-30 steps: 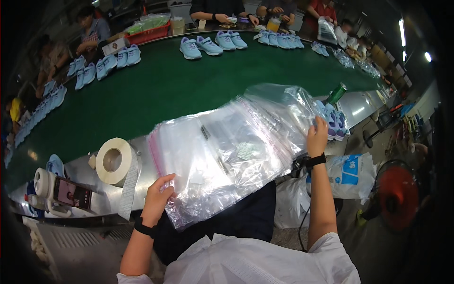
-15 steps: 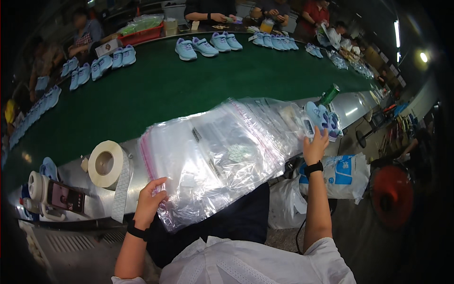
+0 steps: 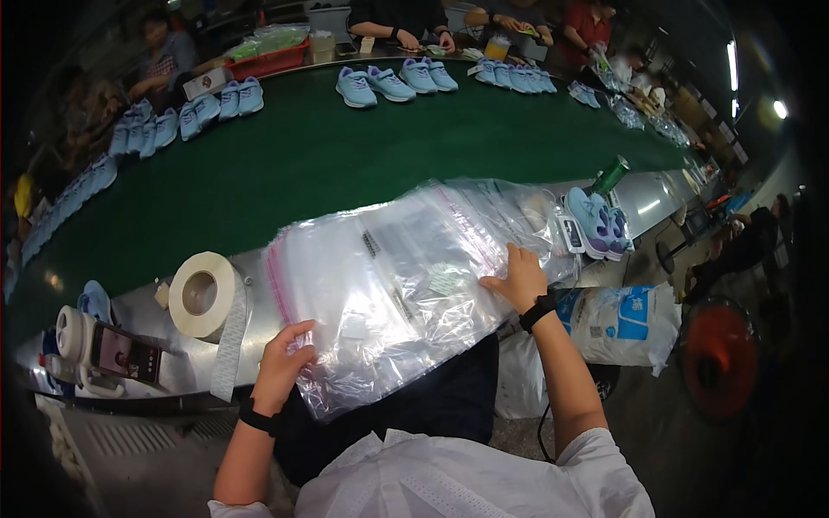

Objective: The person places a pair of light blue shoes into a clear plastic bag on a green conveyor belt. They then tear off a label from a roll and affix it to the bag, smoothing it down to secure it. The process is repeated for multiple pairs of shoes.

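A stack of clear plastic zip bags (image 3: pixel 371 302) with pink seal strips lies across the metal ledge and over my lap. At its lower left edge, my left hand (image 3: pixel 285 367) is closed on the bags, its thumb and index finger showing at the rim. My right hand (image 3: pixel 521 281) rests on the right part of the stack, thumb out to the side and fingers stretched, gripping nothing. Under the film, small pale green-white printed slips (image 3: pixel 444 281) show through. Beyond the right hand, a pair of light blue shoes (image 3: pixel 596 223) stands beside a small white device (image 3: pixel 570 233) with a screen.
A roll of white label tape (image 3: pixel 205 295) and a phone (image 3: pixel 125 354) beside a white device occupy the left ledge. A green can (image 3: pixel 610 175) lies at the right. Blue shoes (image 3: pixel 393 84) line the green belt's far side, where several people work. A white sack (image 3: pixel 617 324) and red fan (image 3: pixel 718 363) are right.
My right hand has come away from beside the white device and moved left and down onto the bags. My left hand stays at the stack's edge. The whole view has shifted slightly.
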Demonstrator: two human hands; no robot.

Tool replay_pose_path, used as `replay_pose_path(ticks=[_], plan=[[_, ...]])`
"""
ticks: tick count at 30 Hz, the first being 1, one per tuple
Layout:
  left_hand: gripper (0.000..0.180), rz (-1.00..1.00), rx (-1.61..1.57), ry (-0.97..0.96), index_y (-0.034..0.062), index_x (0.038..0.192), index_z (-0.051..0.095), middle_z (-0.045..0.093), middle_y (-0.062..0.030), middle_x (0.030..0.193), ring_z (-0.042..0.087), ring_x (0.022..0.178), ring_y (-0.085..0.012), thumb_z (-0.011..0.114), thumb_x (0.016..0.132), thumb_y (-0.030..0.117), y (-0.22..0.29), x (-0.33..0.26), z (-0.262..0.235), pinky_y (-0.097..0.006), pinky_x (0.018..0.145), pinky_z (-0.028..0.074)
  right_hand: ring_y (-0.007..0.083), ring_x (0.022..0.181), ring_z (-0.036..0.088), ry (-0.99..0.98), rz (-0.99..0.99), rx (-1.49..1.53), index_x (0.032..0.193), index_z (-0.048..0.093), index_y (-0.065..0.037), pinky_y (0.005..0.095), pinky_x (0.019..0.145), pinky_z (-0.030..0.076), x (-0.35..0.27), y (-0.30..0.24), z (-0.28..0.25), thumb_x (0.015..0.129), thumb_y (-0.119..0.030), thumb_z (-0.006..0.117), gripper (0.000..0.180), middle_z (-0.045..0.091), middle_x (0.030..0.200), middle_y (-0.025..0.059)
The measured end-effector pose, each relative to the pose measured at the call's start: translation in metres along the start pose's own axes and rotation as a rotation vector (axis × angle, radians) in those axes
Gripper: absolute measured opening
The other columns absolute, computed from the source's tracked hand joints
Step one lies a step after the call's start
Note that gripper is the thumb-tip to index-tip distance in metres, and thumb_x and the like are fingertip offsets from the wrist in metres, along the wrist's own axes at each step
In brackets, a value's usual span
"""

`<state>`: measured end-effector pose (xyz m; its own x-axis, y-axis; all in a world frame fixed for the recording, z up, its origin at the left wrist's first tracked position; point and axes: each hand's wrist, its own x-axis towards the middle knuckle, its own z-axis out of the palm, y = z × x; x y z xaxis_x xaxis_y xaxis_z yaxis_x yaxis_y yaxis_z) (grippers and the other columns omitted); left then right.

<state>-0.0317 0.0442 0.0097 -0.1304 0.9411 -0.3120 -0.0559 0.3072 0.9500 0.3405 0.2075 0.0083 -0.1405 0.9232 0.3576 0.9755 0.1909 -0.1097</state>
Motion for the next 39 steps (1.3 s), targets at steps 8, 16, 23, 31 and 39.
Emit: replay_pose_path(ticks=[8, 16, 23, 31, 39], plan=[[0.034, 0.001, 0.004, -0.039, 0.0026, 0.12, 0.055, 0.061, -0.0051, 0.083, 0.059, 0.069, -0.0093, 0.055, 0.087, 0.01, -0.001, 0.001, -0.003, -0.022, 0.058, 0.048, 0.0233, 0.067, 0.061, -0.282, 0.172, 0.567, 0.08, 0.065, -0.004, 0.0334, 0.063, 0.048, 0.014, -0.015, -0.028, 0.071, -0.021, 0.07, 0.019, 0.061, 0.074, 0.0104], [0.043, -0.021, -0.384, -0.051, -0.0031, 0.12, 0.051, 0.058, -0.0094, 0.103, 0.06, 0.084, -0.0144, 0.043, 0.097, 0.033, -0.006, 0.004, -0.007, -0.027, 0.071, 0.051, 0.023, 0.079, 0.06, -0.431, -0.528, 0.917, 0.103, 0.062, -0.005, 0.0328, 0.071, 0.048, -0.049, -0.177, -0.088, 0.076, -0.012, 0.068, 0.028, 0.058, 0.084, 0.0092], [0.038, -0.058, -0.163, 0.027, -0.0015, 0.117, 0.051, 0.058, -0.0067, 0.094, 0.058, 0.083, -0.0138, 0.059, 0.086, 0.02, -0.002, 0.001, -0.009, -0.026, 0.071, 0.049, 0.0265, 0.1, 0.056, -0.384, -0.3, 1.0, 0.104, 0.061, 0.0, 0.0355, 0.085, 0.045, -0.026, -0.129, -0.074, 0.079, -0.012, 0.067, 0.028, 0.059, 0.107, 0.0116], [0.046, 0.039, -0.108, 0.073, -0.0021, 0.119, 0.046, 0.057, -0.006, 0.093, 0.058, 0.077, -0.0136, 0.057, 0.074, -0.005, -0.01, 0.007, -0.004, -0.025, 0.069, 0.048, 0.0329, 0.082, 0.059, -0.116, 0.212, -0.113, 0.085, 0.061, -0.003, 0.0428, 0.071, 0.049, -0.008, -0.014, 0.003, 0.077, -0.022, 0.064, 0.021, 0.061, 0.087, 0.0138], [0.067, 0.237, -0.146, 0.168, 0.0025, 0.142, 0.026, 0.039, -0.015, 0.134, 0.049, 0.111, -0.0207, 0.052, 0.08, -0.002, 0.0, -0.007, 0.003, -0.029, 0.091, 0.043, 0.0277, 0.065, 0.056, 0.229, -0.175, 0.462, 0.075, 0.061, -0.007, 0.0397, 0.063, 0.041, -0.006, -0.086, -0.048, 0.071, -0.005, 0.066, 0.007, 0.056, 0.066, 0.0081]])
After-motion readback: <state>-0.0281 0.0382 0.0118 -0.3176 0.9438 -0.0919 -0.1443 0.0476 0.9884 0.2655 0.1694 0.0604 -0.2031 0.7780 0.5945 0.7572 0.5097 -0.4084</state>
